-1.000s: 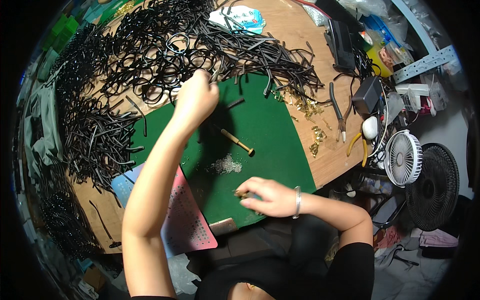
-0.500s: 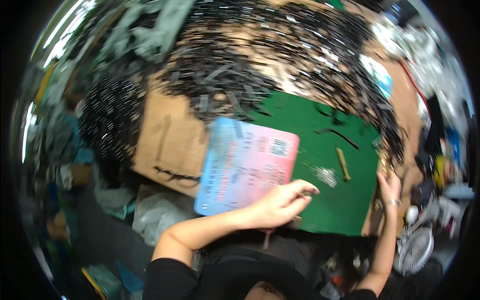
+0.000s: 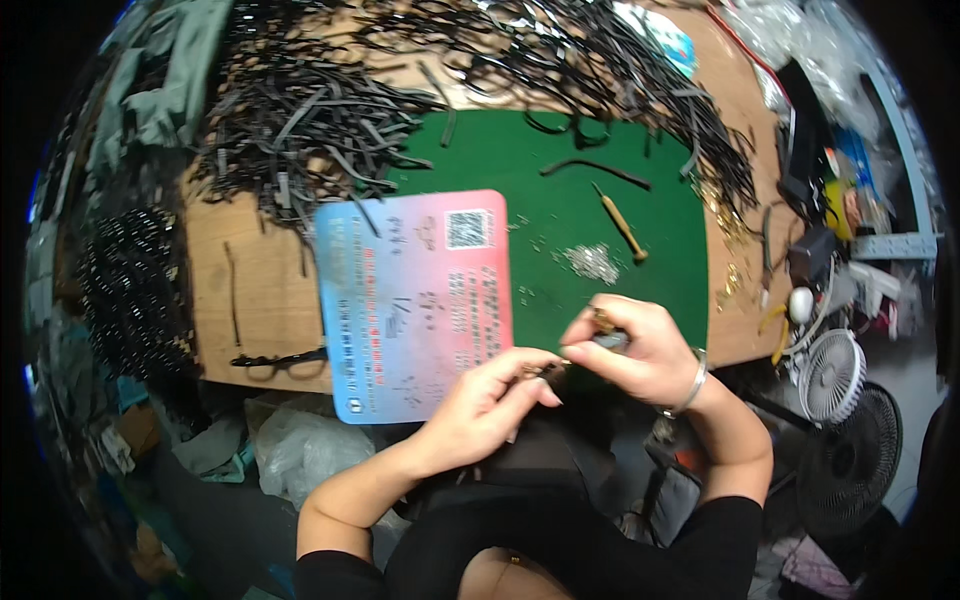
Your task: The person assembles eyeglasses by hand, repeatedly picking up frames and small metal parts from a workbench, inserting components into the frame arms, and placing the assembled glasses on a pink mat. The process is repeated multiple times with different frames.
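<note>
My left hand (image 3: 480, 410) is closed in a pinch on a small brownish-gold piece (image 3: 535, 370), too small to name. Close beside it, my right hand (image 3: 645, 350) curls around small gold-coloured metal parts (image 3: 603, 320). The fingertips of both hands nearly meet over the near edge of a green mat (image 3: 560, 160). Farther in on the mat lie a heap of tiny silvery screw-like bits (image 3: 593, 263), a slim screwdriver (image 3: 622, 225) with a yellowish handle, and a dark eyeglass temple arm (image 3: 595, 172).
Left of the mat, a pink-and-blue printed card (image 3: 415, 300) overlaps it. Black temple arms (image 3: 310, 130) and glasses frames (image 3: 540, 50) cover the table's far side. Gold parts (image 3: 730, 285) lie at the mat's right. Glasses (image 3: 280, 360) rest at the front left; a white fan (image 3: 832, 375) stands right.
My right hand has come from the gold parts at the mat's right edge to beside my left hand, with gold-coloured parts in it. The view has shifted, so the table sits higher and farther left.
</note>
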Tool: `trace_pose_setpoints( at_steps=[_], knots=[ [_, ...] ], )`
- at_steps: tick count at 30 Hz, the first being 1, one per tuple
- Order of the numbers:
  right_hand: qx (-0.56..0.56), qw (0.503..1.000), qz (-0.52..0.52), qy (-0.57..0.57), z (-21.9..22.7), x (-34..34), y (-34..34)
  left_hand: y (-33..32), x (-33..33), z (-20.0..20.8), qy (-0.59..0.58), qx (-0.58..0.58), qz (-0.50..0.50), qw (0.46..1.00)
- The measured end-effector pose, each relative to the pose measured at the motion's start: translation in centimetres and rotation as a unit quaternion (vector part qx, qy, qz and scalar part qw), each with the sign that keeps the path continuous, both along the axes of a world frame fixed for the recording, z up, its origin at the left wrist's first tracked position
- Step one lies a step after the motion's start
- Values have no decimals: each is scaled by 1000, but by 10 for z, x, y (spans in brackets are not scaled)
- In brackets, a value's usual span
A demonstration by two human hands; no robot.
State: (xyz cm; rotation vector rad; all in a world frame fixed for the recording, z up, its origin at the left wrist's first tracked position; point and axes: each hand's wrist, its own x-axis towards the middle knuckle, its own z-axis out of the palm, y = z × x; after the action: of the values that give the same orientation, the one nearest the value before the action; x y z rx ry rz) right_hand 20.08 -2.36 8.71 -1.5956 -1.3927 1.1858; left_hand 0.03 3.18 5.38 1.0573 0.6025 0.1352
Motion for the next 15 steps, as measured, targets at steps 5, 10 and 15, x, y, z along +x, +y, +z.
trace_pose_setpoints(
  at_steps=[5,10,15],
  knots=[
    [16,1000,6,-20,-13,-7,1,-5,-2,-3,6,-18,15,1000],
    [19,1000,6,-14,-17,-8,-1,-4,-2,-5,4,-44,14,999],
    [-141,969,-18,203,-24,-1,-2,-4,1,-9,3,-80,18,997]
  ],
)
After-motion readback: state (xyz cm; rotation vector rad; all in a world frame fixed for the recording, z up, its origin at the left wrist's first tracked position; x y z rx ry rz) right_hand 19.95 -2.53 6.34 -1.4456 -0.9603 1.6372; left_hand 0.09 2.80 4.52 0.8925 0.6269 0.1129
